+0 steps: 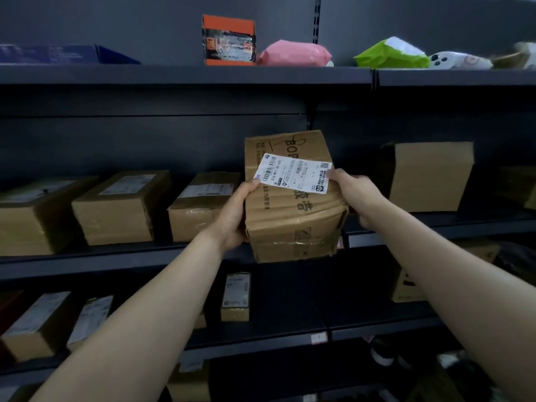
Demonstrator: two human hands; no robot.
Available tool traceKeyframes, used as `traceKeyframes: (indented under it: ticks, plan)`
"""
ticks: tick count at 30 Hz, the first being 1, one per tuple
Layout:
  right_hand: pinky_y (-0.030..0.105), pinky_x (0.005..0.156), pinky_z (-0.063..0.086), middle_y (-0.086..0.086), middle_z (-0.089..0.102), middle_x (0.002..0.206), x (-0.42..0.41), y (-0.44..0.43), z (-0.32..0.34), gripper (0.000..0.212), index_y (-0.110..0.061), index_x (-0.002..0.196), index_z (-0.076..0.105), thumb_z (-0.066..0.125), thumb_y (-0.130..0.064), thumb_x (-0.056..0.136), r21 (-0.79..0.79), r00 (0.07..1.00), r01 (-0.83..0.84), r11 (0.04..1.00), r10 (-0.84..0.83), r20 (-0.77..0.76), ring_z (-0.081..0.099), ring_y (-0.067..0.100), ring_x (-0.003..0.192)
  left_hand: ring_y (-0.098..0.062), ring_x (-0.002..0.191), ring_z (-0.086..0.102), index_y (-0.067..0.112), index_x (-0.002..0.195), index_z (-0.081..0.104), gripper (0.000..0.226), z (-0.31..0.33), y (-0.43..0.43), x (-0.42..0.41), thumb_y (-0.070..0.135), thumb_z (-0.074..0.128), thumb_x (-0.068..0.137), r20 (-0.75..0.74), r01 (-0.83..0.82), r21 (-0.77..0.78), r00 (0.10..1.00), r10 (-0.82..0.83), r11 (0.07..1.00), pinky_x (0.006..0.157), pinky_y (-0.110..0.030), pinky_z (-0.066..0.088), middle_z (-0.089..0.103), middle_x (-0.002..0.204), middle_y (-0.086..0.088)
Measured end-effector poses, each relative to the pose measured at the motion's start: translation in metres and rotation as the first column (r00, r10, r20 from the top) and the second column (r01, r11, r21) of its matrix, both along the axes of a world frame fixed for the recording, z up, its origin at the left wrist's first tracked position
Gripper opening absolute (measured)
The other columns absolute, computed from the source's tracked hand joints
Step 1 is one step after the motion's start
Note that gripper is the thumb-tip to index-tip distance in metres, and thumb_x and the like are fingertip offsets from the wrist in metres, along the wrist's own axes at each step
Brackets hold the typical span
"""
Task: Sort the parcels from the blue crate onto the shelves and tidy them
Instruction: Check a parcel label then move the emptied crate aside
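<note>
Before dark shelves (174,76), left hand (232,216) and right hand (359,195) hold a "BOP"-printed, barcode-labelled box (290,227) in their grip.

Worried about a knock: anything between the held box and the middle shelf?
Nothing visible. The box, held by left hand and right hand, faces a gap between a taped box and an upright box.

Dim shelving, lit from the camera side.
The dark shelves (185,75) are left in deep shadow, while the forearms (139,323) and the white label (293,177) on the box (290,227) are lit brightest. Faint glare is caught on a carton's (200,211) tape. Shelf edges are bowed by the wide lens, and the top-right parcels (461,60) are blurred.
</note>
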State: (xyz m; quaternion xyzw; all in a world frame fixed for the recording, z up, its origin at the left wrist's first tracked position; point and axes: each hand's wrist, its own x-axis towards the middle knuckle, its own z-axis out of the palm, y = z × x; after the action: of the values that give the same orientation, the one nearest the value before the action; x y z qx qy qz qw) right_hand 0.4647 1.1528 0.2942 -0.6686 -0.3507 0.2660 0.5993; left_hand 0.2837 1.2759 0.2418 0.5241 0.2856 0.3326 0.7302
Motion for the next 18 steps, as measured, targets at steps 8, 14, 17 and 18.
traceKeyframes:
  ticks: [8, 14, 17, 18]
  plan:
    - [0.026, 0.061, 0.05, 0.003, 0.072, 0.09, 0.022, 0.052, 0.0, 0.042, -0.007, 0.114, 0.066, 0.062, -0.04, 0.089, -0.044, 0.995, 0.03, 0.999, -0.034, -0.089, 0.067, 0.016, 0.072, -0.028, 0.108, 0.062, 0.023, 0.117, 0.063, 0.043, 0.006, 0.035, 0.019, 0.049, 0.061, 0.082, 0.019, -0.016, -0.04, 1.0, 0.017, 0.999, 0.095, -0.048, 0.046, 0.071, 0.108, -0.008]
    - [0.017, 0.045, 0.047, 0.001, 0.069, 0.078, 0.035, 0.077, 0.006, 0.026, -0.011, 0.102, 0.067, 0.059, -0.035, 0.093, -0.056, 0.987, -0.052, 0.997, 0.043, -0.153, 0.064, 0.013, 0.06, -0.028, 0.105, 0.062, 0.023, 0.114, 0.064, 0.039, 0.009, 0.05, 0.032, 0.046, 0.058, 0.084, -0.007, -0.054, -0.059, 0.999, 0.054, 0.997, 0.087, -0.045, 0.048, 0.071, 0.107, -0.01]
    - [0.017, 0.043, 0.047, 0.003, 0.068, 0.08, 0.038, 0.085, 0.01, 0.02, -0.013, 0.094, 0.064, 0.059, -0.032, 0.094, -0.08, 0.985, -0.074, 0.994, 0.06, -0.165, 0.064, 0.013, 0.06, -0.029, 0.106, 0.061, 0.024, 0.113, 0.063, 0.039, 0.009, 0.056, 0.034, 0.048, 0.058, 0.083, -0.03, -0.078, -0.056, 0.997, 0.076, 0.995, 0.093, -0.049, 0.044, 0.07, 0.108, -0.01]
    - [0.018, 0.044, 0.048, 0.004, 0.069, 0.081, 0.039, 0.087, 0.011, 0.02, -0.013, 0.095, 0.064, 0.058, -0.032, 0.094, -0.087, 0.984, -0.081, 0.993, 0.066, -0.164, 0.064, 0.014, 0.062, -0.03, 0.107, 0.06, 0.024, 0.114, 0.063, 0.04, 0.009, 0.059, 0.035, 0.049, 0.059, 0.082, -0.042, -0.086, -0.057, 0.996, 0.083, 0.995, 0.096, -0.051, 0.042, 0.07, 0.109, -0.01]
